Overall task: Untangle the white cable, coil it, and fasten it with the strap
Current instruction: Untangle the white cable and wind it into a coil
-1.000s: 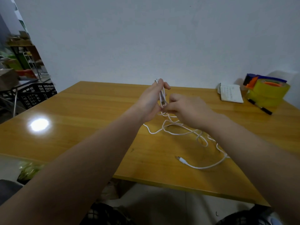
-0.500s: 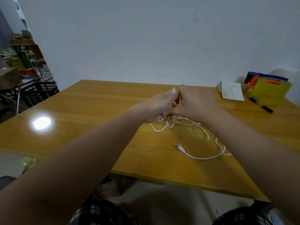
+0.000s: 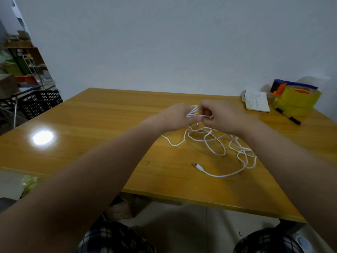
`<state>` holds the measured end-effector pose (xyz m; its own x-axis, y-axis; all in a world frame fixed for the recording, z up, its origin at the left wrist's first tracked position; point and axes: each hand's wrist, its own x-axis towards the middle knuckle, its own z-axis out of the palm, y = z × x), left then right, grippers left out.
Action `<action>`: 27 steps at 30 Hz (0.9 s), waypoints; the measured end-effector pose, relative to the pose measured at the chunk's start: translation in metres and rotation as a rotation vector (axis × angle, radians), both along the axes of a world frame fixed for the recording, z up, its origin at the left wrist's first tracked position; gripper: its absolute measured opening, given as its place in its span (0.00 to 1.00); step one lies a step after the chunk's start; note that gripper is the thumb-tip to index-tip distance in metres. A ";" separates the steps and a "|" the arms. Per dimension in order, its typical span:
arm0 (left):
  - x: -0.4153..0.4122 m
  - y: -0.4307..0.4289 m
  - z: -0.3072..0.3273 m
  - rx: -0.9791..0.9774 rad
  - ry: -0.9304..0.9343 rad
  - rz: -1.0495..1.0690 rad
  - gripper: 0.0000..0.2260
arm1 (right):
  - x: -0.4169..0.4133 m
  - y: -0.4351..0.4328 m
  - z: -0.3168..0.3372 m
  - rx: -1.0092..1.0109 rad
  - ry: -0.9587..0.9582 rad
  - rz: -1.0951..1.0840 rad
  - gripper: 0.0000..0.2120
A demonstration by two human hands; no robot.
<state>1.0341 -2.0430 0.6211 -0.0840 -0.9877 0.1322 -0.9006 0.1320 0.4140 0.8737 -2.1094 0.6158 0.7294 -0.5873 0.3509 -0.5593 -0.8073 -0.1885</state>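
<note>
A thin white cable [image 3: 215, 141] lies in loose tangled loops on the wooden table [image 3: 102, 143]. Its free plug end [image 3: 198, 167] rests near the table's front edge. My left hand [image 3: 175, 117] holds a small bunch of cable folds between its fingers above the table. My right hand [image 3: 222, 115] is right beside it, pinching a strand that runs across to the left hand. The rest of the cable trails down from both hands onto the table. I cannot make out a strap.
At the back right stand stacked yellow tape rolls with a dispenser [image 3: 295, 99], a small white notebook [image 3: 257, 103] and a black marker [image 3: 288, 117]. A black crate [image 3: 38, 103] and shelves sit left of the table. A lamp glare [image 3: 42, 137] shines on the left tabletop.
My hands rose slightly from the table and my right hand drew a strand across to the left hand's bunch. The loops on the table spread out and shifted rightward.
</note>
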 end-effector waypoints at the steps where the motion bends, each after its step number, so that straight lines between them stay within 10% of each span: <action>1: 0.003 -0.001 -0.002 -0.053 0.016 0.038 0.14 | -0.001 -0.002 -0.002 -0.028 0.038 -0.002 0.05; 9: 0.015 -0.011 -0.021 -0.182 0.247 0.316 0.11 | -0.010 -0.005 -0.002 0.234 -0.203 -0.067 0.11; 18: 0.006 -0.009 -0.036 -0.097 0.545 0.328 0.14 | 0.004 0.000 -0.020 -0.008 -0.560 -0.300 0.12; 27: 0.009 -0.017 -0.031 0.072 0.683 0.378 0.17 | 0.018 0.022 -0.027 -0.120 -0.952 -0.034 0.06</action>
<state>1.0433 -2.0600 0.5899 0.3364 -0.9412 -0.0323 -0.4215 -0.1811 0.8886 0.8913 -2.0871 0.5893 0.0902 -0.5243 0.8467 -0.2381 -0.8369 -0.4929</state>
